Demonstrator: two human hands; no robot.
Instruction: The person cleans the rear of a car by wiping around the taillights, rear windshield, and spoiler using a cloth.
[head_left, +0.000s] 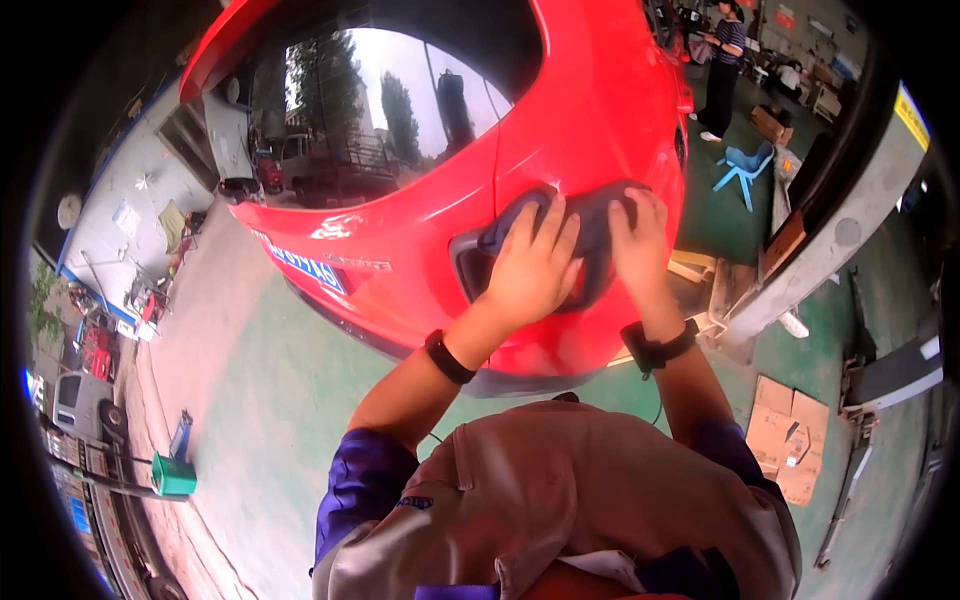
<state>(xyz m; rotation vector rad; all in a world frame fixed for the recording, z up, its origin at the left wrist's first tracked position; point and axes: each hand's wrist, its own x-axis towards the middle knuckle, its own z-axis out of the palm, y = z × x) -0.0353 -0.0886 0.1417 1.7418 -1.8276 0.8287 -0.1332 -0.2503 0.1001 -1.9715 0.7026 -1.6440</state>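
Observation:
A red car's (590, 90) rear corner is right in front of me. A dark blue cloth (588, 205) lies bunched in an arch over the bodywork beside the black-edged tail light (472, 265). My left hand (535, 260) has its fingers over the cloth's left part, pressing it to the car. With bent fingers my right hand (640, 235) grips the cloth's right end. Black bands circle both wrists. My palms and the cloth's underside are hidden.
A blue plastic stool (745, 172) and a standing person (724, 65) are at the upper right. Flattened cardboard (788, 438) lies on the green floor at right, near a grey metal post (825, 255). A green bucket (174, 475) is at lower left.

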